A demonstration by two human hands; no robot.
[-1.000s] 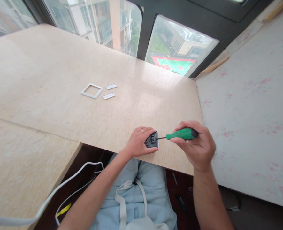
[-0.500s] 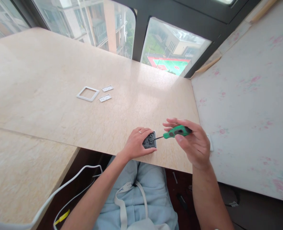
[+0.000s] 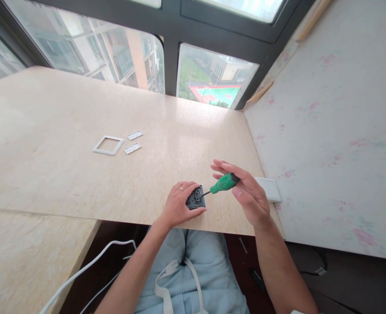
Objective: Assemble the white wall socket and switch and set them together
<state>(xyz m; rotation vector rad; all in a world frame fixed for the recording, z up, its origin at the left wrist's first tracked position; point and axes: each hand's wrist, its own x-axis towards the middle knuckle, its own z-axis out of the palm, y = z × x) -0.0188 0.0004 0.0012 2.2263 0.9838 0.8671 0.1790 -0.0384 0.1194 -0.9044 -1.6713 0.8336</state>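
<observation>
Left hand (image 3: 177, 204) clamps switch (image 3: 193, 202), right hand (image 3: 249, 197) surrounds screwdriver (image 3: 225, 183) at its two o'clock, hold unclear; likely screwdriving, needs steady twist.

Daylight falls through a dark-framed window (image 3: 217, 72) onto a beige counter (image 3: 62, 113) beside a pale flower-patterned wall (image 3: 336, 144); a dark red floor (image 3: 241, 264) shows below.
</observation>
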